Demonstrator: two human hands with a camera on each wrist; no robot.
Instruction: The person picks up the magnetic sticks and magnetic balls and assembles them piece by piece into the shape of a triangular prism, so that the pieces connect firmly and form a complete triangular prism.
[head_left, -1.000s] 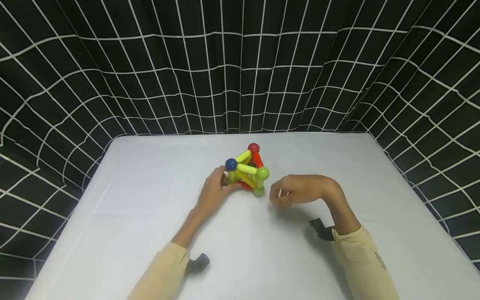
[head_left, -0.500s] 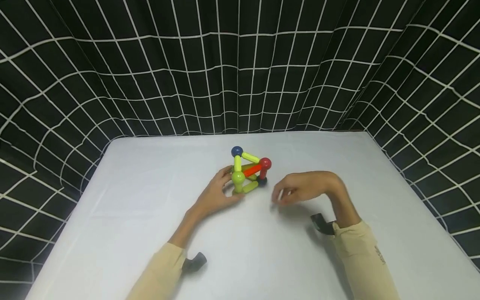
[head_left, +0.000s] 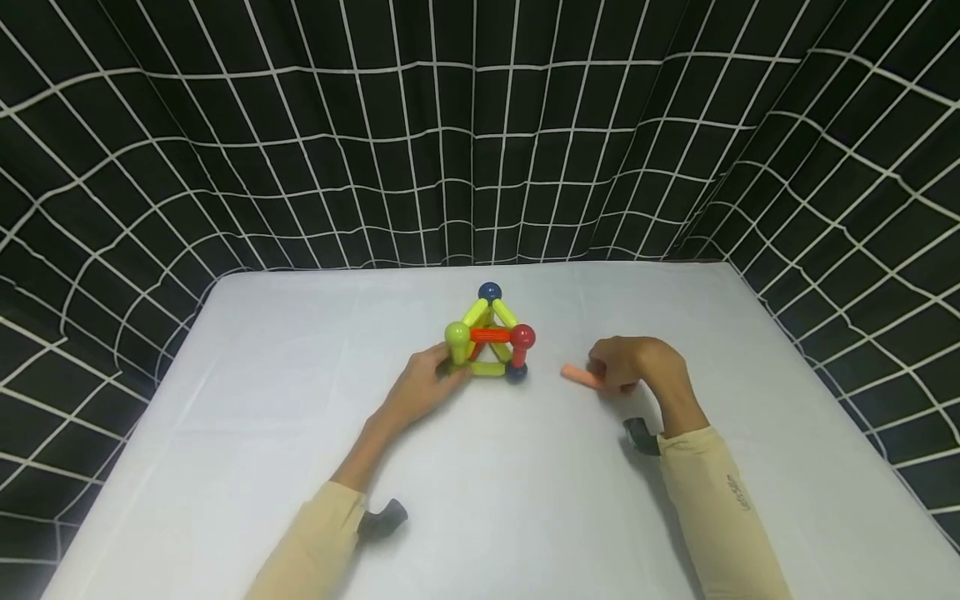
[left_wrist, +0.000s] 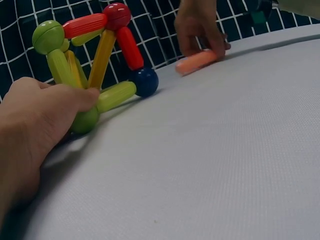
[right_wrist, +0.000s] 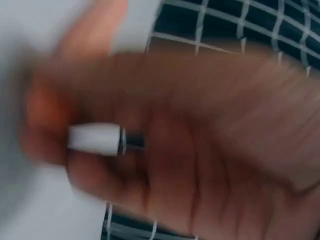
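Note:
A frame of magnetic rods and balls (head_left: 490, 335) stands on the table, in green, yellow, red and blue. My left hand (head_left: 418, 390) grips its lower left corner. In the left wrist view the thumb lies across the lower green rods, near a green ball (left_wrist: 85, 121) at the bottom; the other fingers are mostly hidden behind the frame. To the right, apart from the frame, my right hand (head_left: 626, 362) pinches an orange magnetic rod (head_left: 579, 377) low over the table. The rod's free end points left toward the frame. Motion blurs the right wrist view.
A white-covered table (head_left: 480, 483) lies under both hands. Black curtains with a white grid (head_left: 480, 133) rise behind it and at both sides. Dark wrist mounts (head_left: 384, 521) stick out from both beige sleeves.
The frame has turned on the table, its blue top ball now at the back and the red one at the right. An orange rod now shows in my right hand, which has shifted slightly right.

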